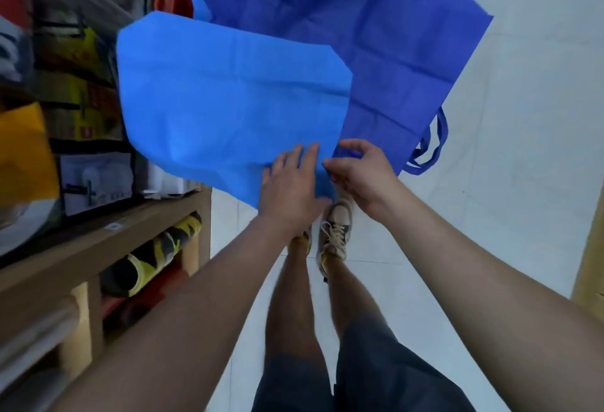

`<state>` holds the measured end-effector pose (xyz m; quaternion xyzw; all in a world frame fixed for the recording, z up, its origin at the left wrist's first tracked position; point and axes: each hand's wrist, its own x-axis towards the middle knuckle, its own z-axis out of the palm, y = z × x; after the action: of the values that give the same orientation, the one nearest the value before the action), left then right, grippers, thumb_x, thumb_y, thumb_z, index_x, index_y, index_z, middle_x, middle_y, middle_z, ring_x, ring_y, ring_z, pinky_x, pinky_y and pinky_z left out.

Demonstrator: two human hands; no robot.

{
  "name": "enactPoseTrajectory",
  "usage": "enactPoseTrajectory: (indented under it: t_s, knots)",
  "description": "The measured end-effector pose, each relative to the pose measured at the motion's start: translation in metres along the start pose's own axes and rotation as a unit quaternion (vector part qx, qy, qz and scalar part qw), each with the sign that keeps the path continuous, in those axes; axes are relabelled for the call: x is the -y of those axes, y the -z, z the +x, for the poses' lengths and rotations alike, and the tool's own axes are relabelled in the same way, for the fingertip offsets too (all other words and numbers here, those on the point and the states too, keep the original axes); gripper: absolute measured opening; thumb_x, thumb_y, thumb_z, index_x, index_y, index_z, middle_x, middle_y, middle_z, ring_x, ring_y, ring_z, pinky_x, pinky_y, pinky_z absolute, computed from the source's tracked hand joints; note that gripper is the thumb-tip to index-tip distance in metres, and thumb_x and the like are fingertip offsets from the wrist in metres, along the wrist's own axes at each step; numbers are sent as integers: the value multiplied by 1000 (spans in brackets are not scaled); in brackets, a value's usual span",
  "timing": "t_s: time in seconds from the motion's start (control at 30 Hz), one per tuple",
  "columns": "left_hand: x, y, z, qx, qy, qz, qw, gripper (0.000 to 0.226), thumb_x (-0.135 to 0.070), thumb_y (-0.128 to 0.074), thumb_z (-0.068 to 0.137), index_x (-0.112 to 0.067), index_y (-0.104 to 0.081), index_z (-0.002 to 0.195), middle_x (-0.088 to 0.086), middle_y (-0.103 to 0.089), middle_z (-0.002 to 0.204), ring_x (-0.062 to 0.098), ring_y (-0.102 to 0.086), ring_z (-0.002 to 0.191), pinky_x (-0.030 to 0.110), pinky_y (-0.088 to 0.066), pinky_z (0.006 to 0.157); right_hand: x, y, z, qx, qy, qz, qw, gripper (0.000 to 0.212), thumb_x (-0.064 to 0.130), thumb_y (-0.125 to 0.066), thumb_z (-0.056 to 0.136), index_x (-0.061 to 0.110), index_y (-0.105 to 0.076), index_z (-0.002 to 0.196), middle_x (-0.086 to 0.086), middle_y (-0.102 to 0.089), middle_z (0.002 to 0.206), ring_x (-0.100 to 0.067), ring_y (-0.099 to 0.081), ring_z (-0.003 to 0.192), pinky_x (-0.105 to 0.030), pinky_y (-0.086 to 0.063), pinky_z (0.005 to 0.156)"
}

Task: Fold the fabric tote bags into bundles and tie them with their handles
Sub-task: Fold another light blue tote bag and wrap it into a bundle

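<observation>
Light-blue tote bag point(228, 94) extends lengthwise up-left; left hand point(291, 182) flat, right hand point(359, 173) seemingly pinching its edge.

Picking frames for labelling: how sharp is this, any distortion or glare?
Head view: light blue bag, left hand and right hand fairly sharp; shelves at the left edge blurred; wide-angle lens curves the floor tile lines; soft light, no glare.

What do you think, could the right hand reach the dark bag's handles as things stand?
Probably yes: the handles lie just right of the right hand with nothing between. It is pinching the light bag, though, and the handles seem lower, on the floor.
</observation>
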<state>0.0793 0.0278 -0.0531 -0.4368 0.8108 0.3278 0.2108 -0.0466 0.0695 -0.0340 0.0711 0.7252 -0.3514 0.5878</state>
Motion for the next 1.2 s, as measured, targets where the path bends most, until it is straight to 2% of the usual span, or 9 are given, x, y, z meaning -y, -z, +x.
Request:
enactPoseTrajectory:
  t_s: [0.13, 0.27, 0.37, 0.5, 0.63, 0.8, 0.9, 1.03, 1.2]
  knots:
    - [0, 40, 1, -144, 18, -89, 985, 37, -12, -59, 88, -18, -59, 124, 8, -68, 108, 31, -60, 101, 41, -46, 79, 39, 7, -15, 38, 45, 28, 998, 50, -4, -63, 89, 13, -46, 133, -14, -67, 89, -16, -60, 65, -27, -50, 62]
    - [4, 119, -23, -172, -30, -128, 976, 37, -6, -57, 81, -21, -63, 114, 4, -71, 94, 30, -63, 87, 40, -50, 71, 76, 30, -20, -34, 214, -268, 939, 83, 9, -74, 81, 43, -31, 144, -2, -47, 135, -19, -46, 121, -34, -42, 104]
    - [-2, 187, -54, -153, -98, -185, 966, 38, -7, -51, 76, -31, -61, 104, -7, -68, 87, 18, -61, 81, 41, -50, 70, 106, 30, -34, -29, 290, -318, 902, 77, 17, -78, 77, 43, -41, 140, 6, -39, 143, -15, -33, 133, -31, -27, 114]
    - [-7, 262, -93, -176, -90, -376, 905, 39, 2, -53, 87, -34, -65, 96, -19, -69, 85, -1, -63, 82, 20, -50, 70, 160, 30, -67, -34, 288, -169, 942, 17, 13, -68, 90, 25, -65, 102, 5, -65, 108, -7, -60, 103, -30, -48, 94]
    - [5, 304, -100, -235, 9, -512, 826, 32, 6, -56, 91, -24, -58, 102, -19, -70, 85, -2, -64, 75, 22, -51, 65, 215, 24, -121, -13, 315, -140, 939, 5, 25, -61, 93, 20, -63, 95, -13, -69, 92, -19, -62, 85, -49, -54, 83]
    - [-2, 331, -123, -443, 73, -191, 873, 54, -12, -64, 77, -16, -47, 128, 12, -47, 125, 27, -51, 113, 45, -44, 98, 269, 4, -200, -64, 386, -153, 908, 23, 30, -55, 88, 8, -51, 86, -11, -56, 78, -20, -50, 67, -33, -39, 60]
    - [-55, 324, -166, -322, -68, -297, 896, 58, -41, -67, 78, -21, -51, 130, -3, -52, 128, 11, -52, 116, 42, -46, 99, 282, -4, -237, -39, 348, -67, 934, 6, 16, -52, 96, 15, -49, 90, -6, -56, 79, -16, -48, 56, -23, -34, 44]
    - [-118, 297, -197, -157, -41, -424, 891, 109, -62, -72, 56, -39, -20, 150, -18, -38, 149, 0, -37, 136, 29, -36, 109, 273, -28, -288, 6, 341, -49, 939, 17, 5, -47, 96, 18, -44, 107, -9, -63, 89, -16, -58, 53, -21, -44, 41]
    - [-120, 278, -200, -368, 85, -380, 844, 9, -12, -56, 94, -20, -58, 91, -8, -58, 71, 24, -58, 78, 18, -33, 58, 253, -36, -326, 140, 354, -86, 921, 35, 1, -48, 96, 16, -37, 125, 0, -64, 96, -22, -74, 67, -25, -51, 46]
